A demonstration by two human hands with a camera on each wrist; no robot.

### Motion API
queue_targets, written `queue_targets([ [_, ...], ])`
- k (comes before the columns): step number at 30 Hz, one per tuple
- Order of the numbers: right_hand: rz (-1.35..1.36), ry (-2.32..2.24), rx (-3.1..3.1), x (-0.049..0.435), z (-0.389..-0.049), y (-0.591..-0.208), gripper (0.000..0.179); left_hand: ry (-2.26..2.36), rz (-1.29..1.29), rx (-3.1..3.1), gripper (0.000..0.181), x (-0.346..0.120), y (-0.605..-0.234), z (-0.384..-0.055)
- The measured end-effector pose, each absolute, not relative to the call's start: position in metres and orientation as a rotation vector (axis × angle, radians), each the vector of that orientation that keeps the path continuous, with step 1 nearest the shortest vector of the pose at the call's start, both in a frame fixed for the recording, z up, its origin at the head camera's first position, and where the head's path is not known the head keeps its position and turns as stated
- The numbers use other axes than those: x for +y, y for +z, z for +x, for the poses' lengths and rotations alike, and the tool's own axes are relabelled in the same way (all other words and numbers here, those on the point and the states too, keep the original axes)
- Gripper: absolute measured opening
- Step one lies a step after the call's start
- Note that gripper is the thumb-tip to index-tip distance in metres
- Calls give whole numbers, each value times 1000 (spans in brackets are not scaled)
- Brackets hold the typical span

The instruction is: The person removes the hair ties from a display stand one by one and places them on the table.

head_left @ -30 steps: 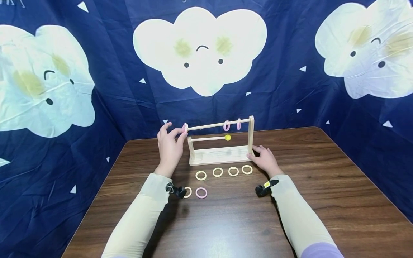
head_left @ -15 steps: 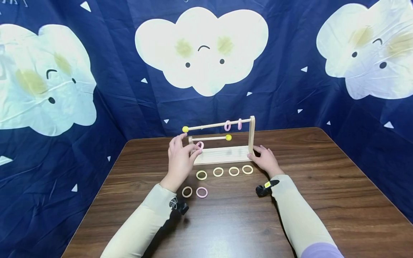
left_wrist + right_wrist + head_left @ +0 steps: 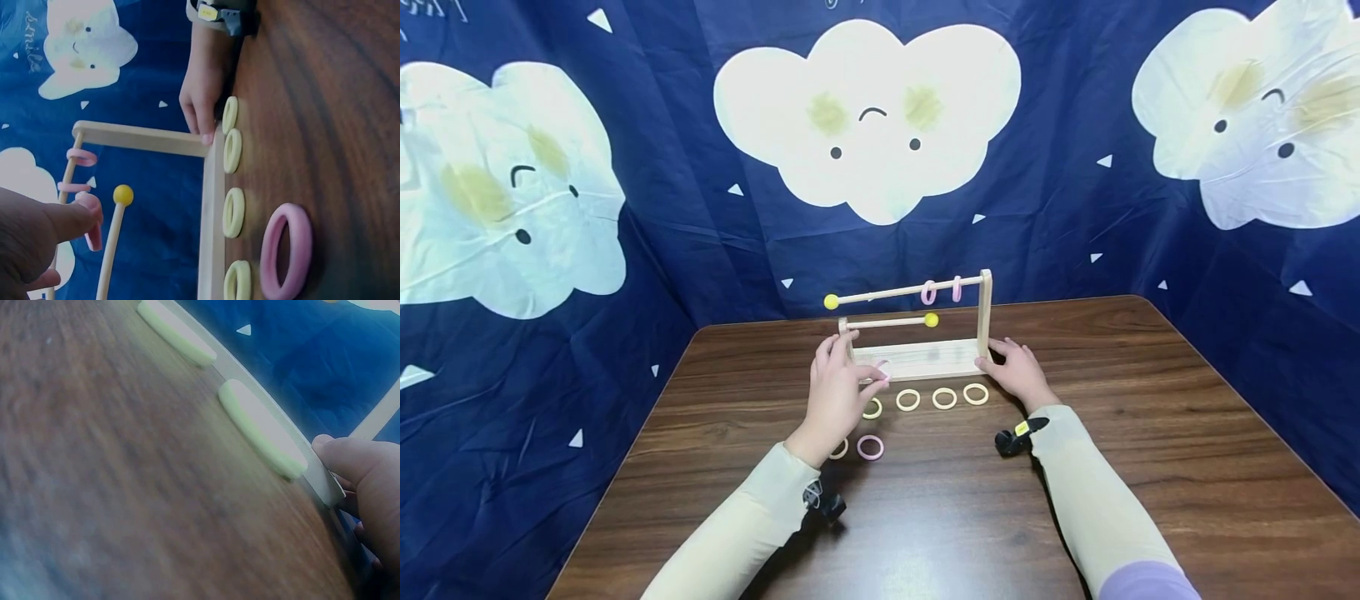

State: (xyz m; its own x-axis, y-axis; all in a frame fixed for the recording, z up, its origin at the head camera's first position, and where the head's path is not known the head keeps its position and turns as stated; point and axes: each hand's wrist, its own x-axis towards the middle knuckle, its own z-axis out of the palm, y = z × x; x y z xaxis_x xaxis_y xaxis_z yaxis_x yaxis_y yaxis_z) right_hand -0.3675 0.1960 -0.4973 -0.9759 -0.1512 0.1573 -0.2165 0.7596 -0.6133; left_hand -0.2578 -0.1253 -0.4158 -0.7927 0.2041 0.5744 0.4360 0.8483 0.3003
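My left hand [image 3: 837, 387] pinches a pink ring [image 3: 94, 231] between thumb and finger, low at the left front of a wooden stand [image 3: 925, 358]. In the head view the fingers partly cover this ring. The stand has a long upper rod and a shorter lower rod, each tipped with a yellow ball [image 3: 931, 320]. Two pink rings [image 3: 928, 292] hang on the upper rod near the upright. My right hand [image 3: 1018, 372] grips the right end of the base, thumb in front; its other fingers are partly hidden.
Several pale yellow rings [image 3: 944, 398] lie in a row before the base, the leftmost partly behind my left hand. Nearer lie a pink ring [image 3: 870, 447] and a pale ring [image 3: 841, 450], partly covered by the left wrist. A blue cloud-print curtain [image 3: 880, 250] hangs behind the table.
My left hand has taken the pink ring off the tip of the upper rod and moved it down and right, to the base. The right hand has stayed in place.
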Motion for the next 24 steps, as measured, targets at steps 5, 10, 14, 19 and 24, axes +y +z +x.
queue_targets([
  [5, 287, 1006, -2861, 196, -369, -498, 66, -557, -526, -2496, 7, -120, -420, -253],
  [10, 283, 1008, -2861, 196, -369, -496, 65, -529, -584, -2524, 7, -113, -426, -248],
  [14, 290, 1015, -2853, 196, -369, -496, 64, -507, -645, -2556, 7, -107, -431, -243],
  [19, 307, 1009, -2846, 196, -370, -499, 63, -468, -721, -2615, 9, -103, -438, -237],
  [24, 298, 1007, -2845, 197, -370, -499, 65, -452, -778, -2651, 10, -100, -446, -234],
])
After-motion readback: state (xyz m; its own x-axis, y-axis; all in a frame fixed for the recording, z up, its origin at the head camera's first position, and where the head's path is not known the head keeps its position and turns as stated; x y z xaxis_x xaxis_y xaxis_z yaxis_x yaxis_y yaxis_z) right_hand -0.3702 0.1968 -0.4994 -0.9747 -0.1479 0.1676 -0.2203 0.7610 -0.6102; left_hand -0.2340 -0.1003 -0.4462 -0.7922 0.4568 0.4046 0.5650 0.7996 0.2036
